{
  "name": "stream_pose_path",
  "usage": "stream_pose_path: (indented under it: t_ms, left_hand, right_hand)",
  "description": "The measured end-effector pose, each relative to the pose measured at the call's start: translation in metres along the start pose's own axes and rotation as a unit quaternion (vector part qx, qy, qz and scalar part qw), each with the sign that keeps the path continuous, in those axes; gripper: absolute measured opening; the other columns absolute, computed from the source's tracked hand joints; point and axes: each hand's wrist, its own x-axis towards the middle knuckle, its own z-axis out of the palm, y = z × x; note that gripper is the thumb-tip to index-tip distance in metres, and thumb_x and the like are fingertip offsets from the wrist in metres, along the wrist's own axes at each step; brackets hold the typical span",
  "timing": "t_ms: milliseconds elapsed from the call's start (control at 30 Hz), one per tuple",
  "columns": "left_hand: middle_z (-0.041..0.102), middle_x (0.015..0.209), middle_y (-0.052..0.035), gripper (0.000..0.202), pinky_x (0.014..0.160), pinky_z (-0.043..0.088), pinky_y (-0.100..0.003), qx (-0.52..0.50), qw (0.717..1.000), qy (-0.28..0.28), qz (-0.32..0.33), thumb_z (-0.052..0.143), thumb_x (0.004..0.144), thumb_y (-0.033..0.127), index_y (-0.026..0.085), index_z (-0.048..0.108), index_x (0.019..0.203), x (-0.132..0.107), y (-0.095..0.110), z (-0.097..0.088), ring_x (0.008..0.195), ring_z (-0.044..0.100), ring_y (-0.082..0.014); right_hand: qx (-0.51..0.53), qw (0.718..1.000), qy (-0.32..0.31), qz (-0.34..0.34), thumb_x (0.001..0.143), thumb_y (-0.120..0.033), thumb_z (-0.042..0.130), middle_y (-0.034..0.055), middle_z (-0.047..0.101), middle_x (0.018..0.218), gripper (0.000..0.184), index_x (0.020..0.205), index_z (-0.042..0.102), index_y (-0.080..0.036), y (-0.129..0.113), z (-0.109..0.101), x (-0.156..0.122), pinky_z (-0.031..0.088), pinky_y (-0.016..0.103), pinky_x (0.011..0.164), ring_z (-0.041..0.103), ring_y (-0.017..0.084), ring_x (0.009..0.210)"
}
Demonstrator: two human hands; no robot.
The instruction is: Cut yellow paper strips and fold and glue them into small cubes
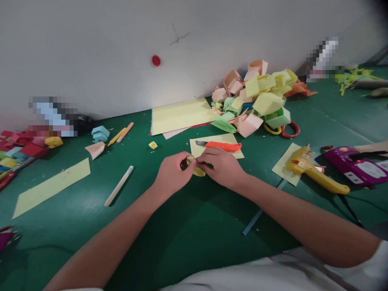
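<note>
Between my two hands is a small piece of pale yellow paper [199, 171], partly hidden by the fingers. My left hand [173, 174] pinches its left side with thumb and forefinger. From the other side my right hand [223, 169] closes its fingertips on the same paper. Just beyond the right hand, an orange utility knife [224, 146] with its blade out lies on a pale yellow sheet [198, 150]. A tiny yellow folded paper piece [153, 145] sits on the green table, up and left of my left hand.
A heap of folded paper boxes [263, 95] stands against the wall, with red-handled scissors [291, 129] beside it. At right lie a yellow glue gun [315, 169] and a purple power strip [351, 165]. A white stick [119, 186] and a paper strip [53, 186] lie at left.
</note>
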Motion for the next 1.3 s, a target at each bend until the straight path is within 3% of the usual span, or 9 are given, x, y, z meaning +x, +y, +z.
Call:
stream_pose_path:
  t_ms: [267, 433, 667, 900, 1300]
  left_hand:
    - [0.058, 0.064, 0.0015, 0.017, 0.051, 0.030, -0.026, 0.064, 0.998, 0.004, 0.017, 0.056, 0.087, 0.035, 0.022, 0.060, 0.078, -0.003, 0.001, 0.001, 0.055, 0.049, -0.0139]
    - [0.060, 0.065, 0.0018, 0.015, 0.052, 0.033, -0.025, 0.075, 0.997, 0.000, 0.025, 0.054, 0.087, 0.033, 0.022, 0.060, 0.078, 0.000, -0.003, 0.001, 0.056, 0.051, -0.0139]
    - [0.067, 0.090, -0.0063, 0.012, 0.064, 0.038, -0.028, 0.112, 0.990, -0.012, 0.085, 0.054, 0.086, 0.027, 0.021, 0.064, 0.089, -0.006, 0.005, 0.002, 0.081, 0.060, -0.0208]
    - [0.061, 0.066, 0.0008, 0.004, 0.050, 0.031, -0.026, 0.102, 0.995, -0.010, 0.014, 0.059, 0.081, 0.023, 0.023, 0.059, 0.085, -0.004, 0.010, -0.004, 0.056, 0.053, -0.0160]
    - [0.068, 0.075, 0.0018, 0.012, 0.054, 0.034, -0.026, 0.076, 0.997, -0.013, -0.024, 0.055, 0.078, 0.020, 0.024, 0.063, 0.085, 0.002, -0.003, 0.002, 0.062, 0.057, -0.0159]
  right_hand:
    - [0.006, 1.000, -0.007, 0.025, 0.091, -0.017, 0.061, 0.0032, 0.072, 0.096, 0.014, 0.094, 0.073, -0.023, 0.000, 0.001, 0.001, 0.046, 0.031, 0.071, 0.064, 0.021, 0.096]
    - [0.012, 0.999, -0.009, 0.050, 0.085, -0.019, 0.066, 0.0040, 0.071, 0.089, 0.009, 0.093, 0.070, -0.021, -0.003, 0.000, 0.001, 0.043, 0.031, 0.066, 0.062, 0.021, 0.086]
    - [0.034, 0.996, 0.008, 0.081, 0.084, -0.017, 0.067, 0.0021, 0.071, 0.082, 0.005, 0.082, 0.069, -0.021, -0.001, -0.001, 0.001, 0.043, 0.028, 0.062, 0.061, 0.017, 0.077]
    - [0.042, 0.995, 0.012, 0.088, 0.083, -0.015, 0.067, 0.0014, 0.073, 0.083, 0.007, 0.082, 0.071, -0.021, -0.009, -0.007, 0.002, 0.044, 0.028, 0.063, 0.062, 0.017, 0.077]
    - [0.028, 0.996, -0.004, 0.087, 0.085, -0.014, 0.066, 0.0023, 0.074, 0.087, 0.010, 0.084, 0.074, -0.021, -0.012, -0.010, 0.002, 0.042, 0.028, 0.064, 0.064, 0.017, 0.082]
